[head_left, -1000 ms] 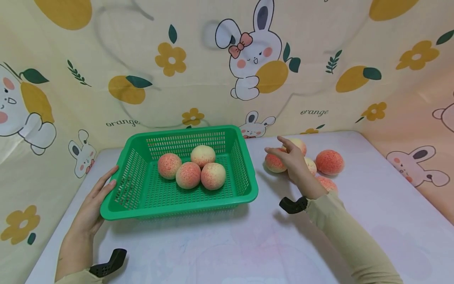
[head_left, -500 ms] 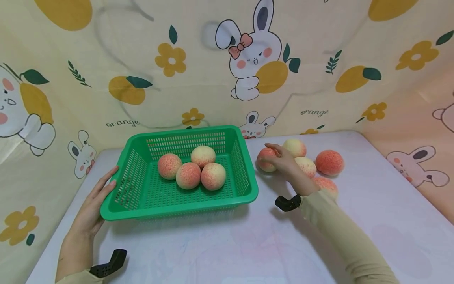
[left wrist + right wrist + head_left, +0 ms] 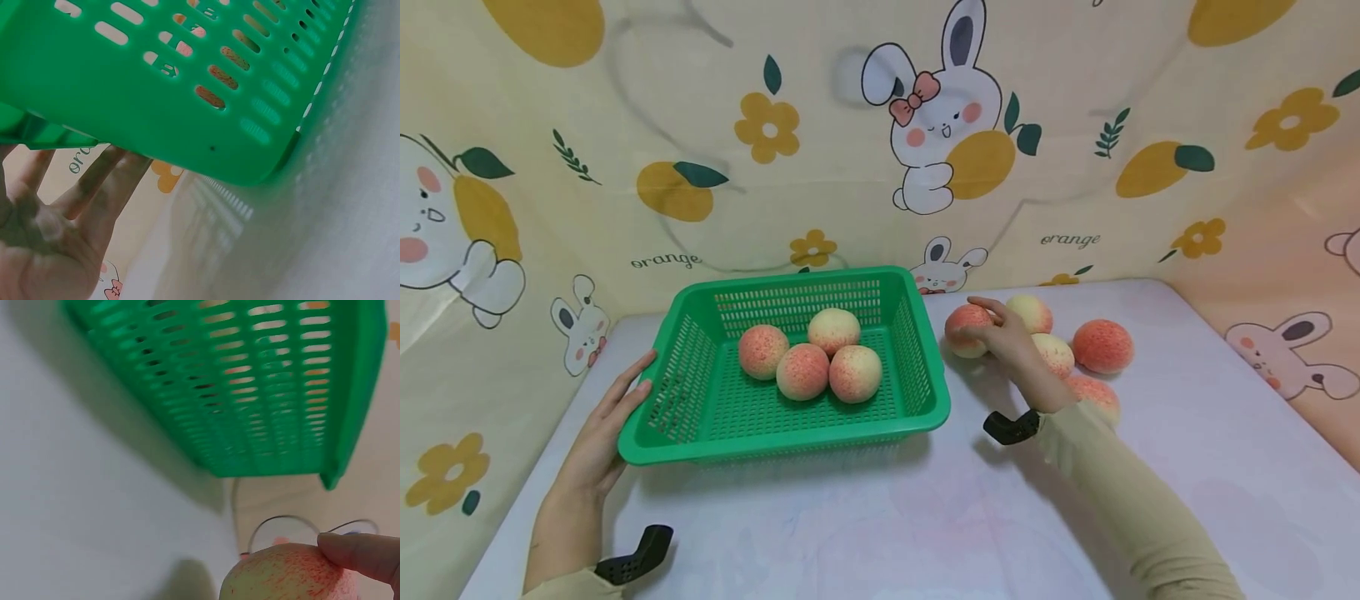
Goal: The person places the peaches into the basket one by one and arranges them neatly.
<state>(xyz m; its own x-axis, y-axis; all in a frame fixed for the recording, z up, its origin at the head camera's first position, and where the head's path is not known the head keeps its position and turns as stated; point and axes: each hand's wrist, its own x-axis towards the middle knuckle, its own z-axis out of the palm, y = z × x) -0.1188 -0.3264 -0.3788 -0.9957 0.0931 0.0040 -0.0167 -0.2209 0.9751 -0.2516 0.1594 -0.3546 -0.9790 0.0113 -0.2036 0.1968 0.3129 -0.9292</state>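
We record a cream printed cloth (image 3: 838, 187) across the far side, continuing down the left; the right-hand panel (image 3: 1311, 242) looks peachier. On it we note a large rabbit (image 3: 936, 125) with a pink bow (image 3: 914, 98), yellow flowers (image 3: 751, 129), leaf sprigs (image 3: 575, 157) and the word "orange" (image 3: 666, 261) twice. Grey curved lines (image 3: 640, 108) show on the cloth; we cannot tell whether they lie behind it. The pale table (image 3: 820, 525) has a rounded far-right corner. Light: soft-edged shadows on the tabletop.
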